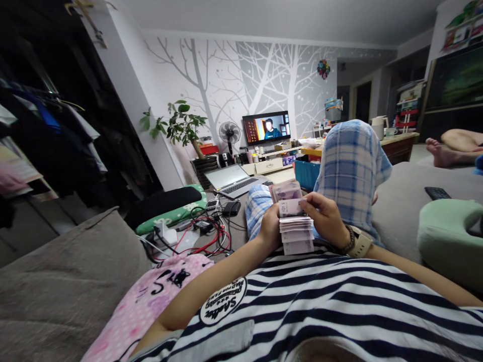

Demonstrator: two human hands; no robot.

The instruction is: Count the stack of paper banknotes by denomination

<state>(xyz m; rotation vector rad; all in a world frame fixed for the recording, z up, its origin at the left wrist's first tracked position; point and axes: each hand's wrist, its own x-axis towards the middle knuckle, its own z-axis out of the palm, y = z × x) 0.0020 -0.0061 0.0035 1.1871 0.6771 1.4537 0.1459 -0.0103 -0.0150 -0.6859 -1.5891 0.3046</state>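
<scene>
A stack of purplish banknotes is held over my lap, its lower notes fanned down toward my striped shirt. Wrapped around the stack's left side is my left hand, closed on it. My right hand, with a watch on its wrist, pinches the right edge of one note between thumb and fingers. That note lies across the stack, with a printed 5 showing. Part of the stack is hidden behind my fingers.
To the left are a laptop, tangled cables and a black case. My raised knee in plaid trousers rises ahead. A remote and a green cushion lie right; another person's foot shows beyond.
</scene>
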